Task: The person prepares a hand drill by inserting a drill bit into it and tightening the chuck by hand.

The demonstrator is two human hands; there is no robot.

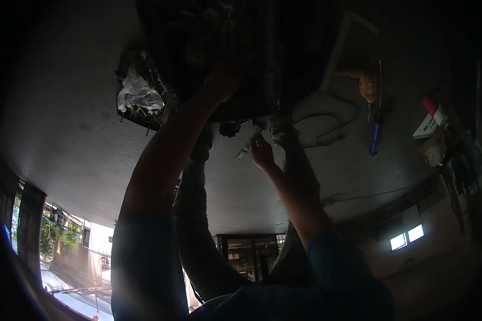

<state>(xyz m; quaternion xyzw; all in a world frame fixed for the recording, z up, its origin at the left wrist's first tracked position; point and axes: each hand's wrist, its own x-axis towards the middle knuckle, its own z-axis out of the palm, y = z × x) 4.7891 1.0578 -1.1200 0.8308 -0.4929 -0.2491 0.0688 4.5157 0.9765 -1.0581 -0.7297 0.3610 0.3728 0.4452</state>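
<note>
Head view, dim light. The left hand is raised farthest forward and rests against the lower face of a dark unit. Its fingers are lost in shadow, so I cannot tell whether it grips or merely presses. The right hand sits lower and nearer the body, closed in a pinch on a small white piece.

Key relation: the dark unit lies ahead of both hands, and the left hand is the one in contact. The right hand is just short of the unit's near edge. The white piece is short and tube-like, and its long axis slants up toward that edge.

Materials and shapes:
- Dark unit: broad, boxy, with fine ribbing on its face; detail is otherwise unreadable.
- White crumpled material, plastic or cloth, is bunched at the unit's left corner among loose wires.
- Grey trouser legs run between the two blue-sleeved arms toward the unit.
- White cable loops on the floor, which is matt grey and looks like concrete.
- Yellow drill and blue-handled tool lie to the right, well apart from both hands.
- Small boxes and a red-and-white item lie farther right.
</note>
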